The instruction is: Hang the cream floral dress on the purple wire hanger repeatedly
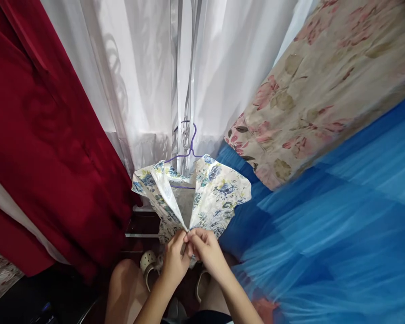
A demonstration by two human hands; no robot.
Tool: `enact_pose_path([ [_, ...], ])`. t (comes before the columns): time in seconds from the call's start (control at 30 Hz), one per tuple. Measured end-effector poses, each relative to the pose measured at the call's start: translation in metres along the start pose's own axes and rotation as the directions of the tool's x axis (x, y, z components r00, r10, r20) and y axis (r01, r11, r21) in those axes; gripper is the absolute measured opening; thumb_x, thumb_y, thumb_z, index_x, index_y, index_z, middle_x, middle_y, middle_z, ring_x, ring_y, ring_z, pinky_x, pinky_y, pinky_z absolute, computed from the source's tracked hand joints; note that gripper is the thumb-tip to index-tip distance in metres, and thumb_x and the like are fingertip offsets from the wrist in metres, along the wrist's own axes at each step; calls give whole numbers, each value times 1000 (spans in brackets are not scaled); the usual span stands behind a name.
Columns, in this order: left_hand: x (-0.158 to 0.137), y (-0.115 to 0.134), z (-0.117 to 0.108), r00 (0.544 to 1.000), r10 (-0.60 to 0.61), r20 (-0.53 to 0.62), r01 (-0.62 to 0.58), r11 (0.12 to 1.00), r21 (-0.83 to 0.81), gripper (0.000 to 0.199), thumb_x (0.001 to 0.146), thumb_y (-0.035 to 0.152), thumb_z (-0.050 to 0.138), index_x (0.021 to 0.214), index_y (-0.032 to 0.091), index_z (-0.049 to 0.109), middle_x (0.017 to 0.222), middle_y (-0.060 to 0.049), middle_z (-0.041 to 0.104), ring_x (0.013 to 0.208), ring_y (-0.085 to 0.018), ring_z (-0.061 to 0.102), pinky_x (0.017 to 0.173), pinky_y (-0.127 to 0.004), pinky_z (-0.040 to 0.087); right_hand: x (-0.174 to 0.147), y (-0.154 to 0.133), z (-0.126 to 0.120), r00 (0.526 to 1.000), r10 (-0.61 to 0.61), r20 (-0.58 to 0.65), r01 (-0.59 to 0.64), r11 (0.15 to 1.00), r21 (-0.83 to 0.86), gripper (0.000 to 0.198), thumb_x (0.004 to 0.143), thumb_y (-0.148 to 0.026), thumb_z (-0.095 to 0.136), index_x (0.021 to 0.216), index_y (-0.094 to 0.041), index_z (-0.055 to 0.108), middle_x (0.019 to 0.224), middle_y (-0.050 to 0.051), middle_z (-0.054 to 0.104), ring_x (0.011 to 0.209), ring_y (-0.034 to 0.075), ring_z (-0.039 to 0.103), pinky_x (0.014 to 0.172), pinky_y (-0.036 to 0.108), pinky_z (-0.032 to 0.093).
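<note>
A white short-sleeved garment with blue flowers (219,193) hangs in front of me on a purple wire hanger (191,144). Its front is parted in a V from the neck, and the two edges meet low down at my fingers. My left hand (176,252) pinches the left front edge near the bottom of the V. Right beside it, my right hand (204,247) is closed on the other edge, with the fingertips of both hands touching. Whatever small fastening may lie between the fingertips is hidden. The garment's lower part is mostly behind my hands.
White curtains (141,72) hang behind, with shiny strips (185,81) down the middle. A dark red cloth (54,135) hangs at left. At right are a beige floral cloth (300,112) and blue tulle (340,238). A pale clog (148,265) shows below by my legs.
</note>
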State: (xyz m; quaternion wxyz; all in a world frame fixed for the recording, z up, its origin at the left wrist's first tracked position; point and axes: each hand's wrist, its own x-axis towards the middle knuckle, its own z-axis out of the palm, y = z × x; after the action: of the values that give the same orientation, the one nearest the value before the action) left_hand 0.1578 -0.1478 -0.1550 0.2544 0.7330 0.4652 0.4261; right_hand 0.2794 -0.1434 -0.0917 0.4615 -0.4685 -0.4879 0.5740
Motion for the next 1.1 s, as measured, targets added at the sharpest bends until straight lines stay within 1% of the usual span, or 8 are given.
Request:
enact_pose_path([
  [0.2, 9, 25, -28, 910, -47, 412, -128, 913, 386, 37, 86, 10, 44, 116, 23, 61, 99, -9, 69, 81, -26, 67, 68, -32, 47, 60, -104, -17, 990, -131, -59, 141, 959, 247, 23, 78, -36, 61, 74, -13, 65, 44, -3, 57, 31, 4, 36, 34, 18, 19],
  [0.37, 30, 31, -52, 881, -6, 472, -194, 907, 374, 30, 82, 8, 50, 104, 23, 63, 94, -7, 69, 85, -25, 66, 71, -32, 48, 73, -133, 2, 961, -268, -62, 275, 928, 251, 23, 82, -36, 58, 77, -14, 65, 46, -3, 59, 33, 6, 41, 34, 18, 22],
  [0.47, 61, 38, -73, 984, 65, 168, -99, 975, 201, 22, 89, 16, 53, 109, 24, 61, 93, -5, 68, 84, -21, 65, 75, -31, 50, 62, -112, 9, 941, -322, -105, 335, 931, 143, 22, 85, -33, 53, 74, -17, 62, 43, -4, 57, 34, 8, 42, 37, 19, 27],
  [0.57, 100, 58, -97, 951, 229, -208, -223, 974, 49, 42, 97, 23, 50, 139, 23, 44, 96, -5, 64, 85, -17, 62, 82, -32, 50, 50, -100, 8, 924, -362, -122, 369, 929, 31, 22, 85, -27, 50, 68, -18, 61, 40, -5, 52, 34, 8, 42, 40, 20, 31],
  [0.7, 141, 86, -108, 888, 455, -66, -444, 886, 136, 17, 98, 23, 48, 103, 20, 65, 94, -5, 63, 90, -17, 60, 84, -31, 47, 51, -104, 3, 890, -436, -132, 432, 900, -64, 22, 86, -28, 51, 67, -18, 60, 41, -6, 50, 38, 10, 42, 44, 22, 33],
  [0.8, 151, 97, -105, 856, 500, -129, -474, 860, 189, 17, 98, 22, 49, 89, 18, 64, 87, -4, 62, 85, -16, 59, 79, -29, 46, 62, -100, -1, 886, -427, -181, 419, 904, -84, 23, 85, -32, 54, 67, -18, 60, 42, -6, 50, 39, 10, 42, 43, 23, 31],
  [0.97, 162, 78, -127, 793, 410, -451, -354, 912, 206, 20, 97, 28, 51, 87, 16, 63, 85, -3, 62, 84, -15, 59, 80, -26, 46, 72, -72, -5, 935, -304, -181, 314, 949, 25, 23, 79, -31, 52, 63, -18, 62, 40, -5, 48, 37, 9, 37, 42, 23, 26],
  [1.1, 182, 7, -157, 744, 108, -659, -169, 985, -30, 31, 95, 40, 50, 94, 14, 65, 91, -5, 65, 89, -17, 61, 83, -27, 48, 58, -56, -3, 973, -184, -141, 201, 972, 121, 22, 75, -31, 52, 61, -17, 63, 40, -5, 47, 36, 8, 33, 40, 22, 20],
])
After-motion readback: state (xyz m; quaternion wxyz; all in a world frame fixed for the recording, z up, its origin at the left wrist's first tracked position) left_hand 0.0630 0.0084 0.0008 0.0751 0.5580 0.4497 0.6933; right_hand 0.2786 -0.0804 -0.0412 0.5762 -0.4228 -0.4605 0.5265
